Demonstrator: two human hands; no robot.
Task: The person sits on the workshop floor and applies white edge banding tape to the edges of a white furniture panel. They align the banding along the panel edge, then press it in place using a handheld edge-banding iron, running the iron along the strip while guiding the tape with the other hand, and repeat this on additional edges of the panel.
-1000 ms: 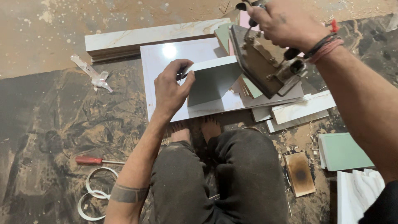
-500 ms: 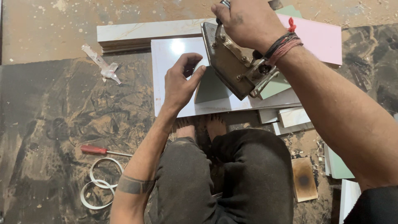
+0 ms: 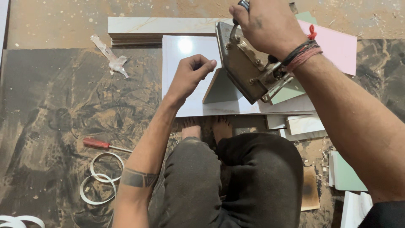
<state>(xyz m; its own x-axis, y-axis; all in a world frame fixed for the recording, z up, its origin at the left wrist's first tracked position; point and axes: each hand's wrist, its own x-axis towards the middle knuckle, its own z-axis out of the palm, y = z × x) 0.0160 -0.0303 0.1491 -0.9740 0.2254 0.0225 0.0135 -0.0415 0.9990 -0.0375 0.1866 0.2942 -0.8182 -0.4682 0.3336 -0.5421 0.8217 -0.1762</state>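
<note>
My right hand (image 3: 265, 23) grips the dark handle of an old metal clothes iron (image 3: 242, 63), held tilted with its soleplate against the edge of a small board. That small board (image 3: 219, 88) stands on edge on a large white laminate panel (image 3: 181, 71). My left hand (image 3: 190, 76) rests by the board's upper corner, fingers curled with the thumb and forefinger pinched at its edge. A red and dark thread band circles my right wrist. I squat with both bare feet (image 3: 206, 126) at the panel's near edge.
Long pale boards (image 3: 160, 27) lie stacked behind the panel, a pink sheet (image 3: 333, 46) at right. Green and white offcuts (image 3: 346, 173) sit at lower right beside a scorched wood block (image 3: 310, 190). A red-handled screwdriver (image 3: 99, 143), coils of white edge tape (image 3: 99, 177) and a crumpled scrap (image 3: 112, 59) lie on the dusty marbled floor.
My right hand has swung the iron left and down against the upright board's edge. My left hand stays at the board's corner; the view has shifted so the panel sits more central.
</note>
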